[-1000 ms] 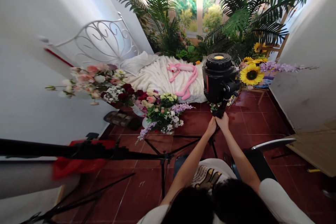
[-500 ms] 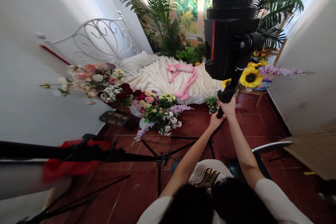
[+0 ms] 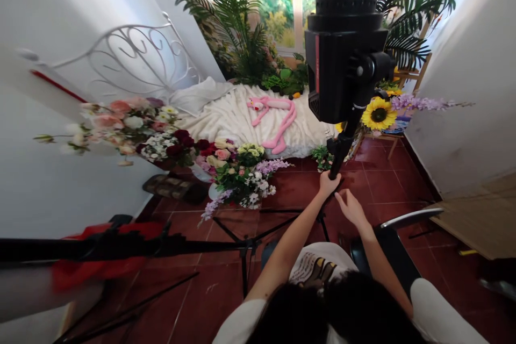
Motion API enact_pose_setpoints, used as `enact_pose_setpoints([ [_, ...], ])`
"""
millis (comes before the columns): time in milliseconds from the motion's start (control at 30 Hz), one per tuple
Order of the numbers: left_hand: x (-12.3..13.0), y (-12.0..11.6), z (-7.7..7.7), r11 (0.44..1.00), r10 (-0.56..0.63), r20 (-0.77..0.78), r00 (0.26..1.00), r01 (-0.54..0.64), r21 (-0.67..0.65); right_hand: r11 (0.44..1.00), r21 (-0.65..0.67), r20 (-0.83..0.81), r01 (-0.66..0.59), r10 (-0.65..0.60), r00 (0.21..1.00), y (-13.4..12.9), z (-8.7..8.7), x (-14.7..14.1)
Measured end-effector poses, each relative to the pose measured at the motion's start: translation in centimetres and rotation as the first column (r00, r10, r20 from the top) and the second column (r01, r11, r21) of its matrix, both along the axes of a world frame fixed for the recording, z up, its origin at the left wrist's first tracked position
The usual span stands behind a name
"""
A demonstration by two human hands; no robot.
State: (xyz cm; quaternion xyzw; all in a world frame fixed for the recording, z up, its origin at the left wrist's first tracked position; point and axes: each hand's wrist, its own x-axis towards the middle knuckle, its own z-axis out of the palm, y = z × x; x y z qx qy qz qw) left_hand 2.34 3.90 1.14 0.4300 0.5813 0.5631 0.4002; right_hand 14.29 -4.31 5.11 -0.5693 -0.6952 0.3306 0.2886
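Note:
A black studio light (image 3: 344, 54) sits on top of a black light stand pole (image 3: 338, 158), which leans slightly to the right at its upper end. My left hand (image 3: 329, 184) is wrapped round the pole well below the light. Just right of it and a little lower, my right hand (image 3: 351, 208) is off the upper pole, its fingers loosely bent and apart, with the fingertips close to the lower pole. Whether those fingertips touch the pole, I cannot tell. Stand legs (image 3: 322, 220) show beneath my hands.
Ahead is a bed with a cream blanket (image 3: 226, 110) and a pink plush toy (image 3: 278, 107). Flower bunches (image 3: 242, 172) stand before it; sunflowers (image 3: 379, 114) are at right. A second black stand (image 3: 193, 244) crosses the left. A black chair (image 3: 393, 252) is close on my right.
My right hand has let go of the pole just under the light and come down beside my left hand. My left hand stays on the pole. The view has shifted slightly to the right.

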Motion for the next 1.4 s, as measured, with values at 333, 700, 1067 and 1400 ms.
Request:
enact_pose_setpoints([
  [333, -0.2, 0.2, 0.0, 0.998, -0.069, 0.033, 0.997, 0.069, -0.010, 0.854, -0.497, -0.836, -0.156, -0.423, 0.350, -0.2, -4.3, -5.4],
  [700, -1.5, -2.6, 1.3, 0.982, -0.142, -0.013, 0.990, 0.143, 0.124, 0.732, -0.529, -0.776, -0.430, -0.622, -0.106, -1.7, -4.8, -7.3],
  [1067, -18.8, -14.7, -1.7, 0.919, 0.381, -0.001, 0.924, -0.379, 0.108, 0.406, -0.551, -0.703, -0.729, -0.697, 0.143, -1.7, -4.2, -15.6],
  [1400, -28.8, -27.8, 0.3, 0.535, 0.843, -0.036, 0.537, -0.830, 0.157, 0.199, -0.501, -0.839, -0.842, 0.129, 0.529, -2.6, 0.9, -31.1],
])
